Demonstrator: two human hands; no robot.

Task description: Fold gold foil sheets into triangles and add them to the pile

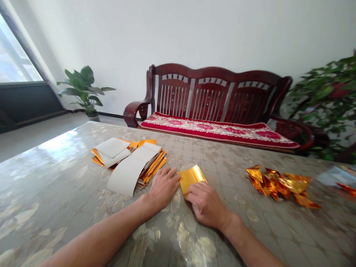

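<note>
A sheet of shiny gold foil paper lies on the table in front of me, its far right edge curling up. My left hand rests flat, palm down, with its fingertips at the paper's left edge. Over the near right part of the sheet, my right hand has its fingers curled and closed on the paper; the thumb is mostly hidden. Left of my left hand is a loose pile of gold paper sheets, several with their white backs up. Folded gold foil pieces lie in a heap to the right.
The patterned table has a glossy surface. Clear plastic lies at its right edge beside another foil piece. Behind the table stands a dark wooden bench with a red floral cushion. Potted plants flank it.
</note>
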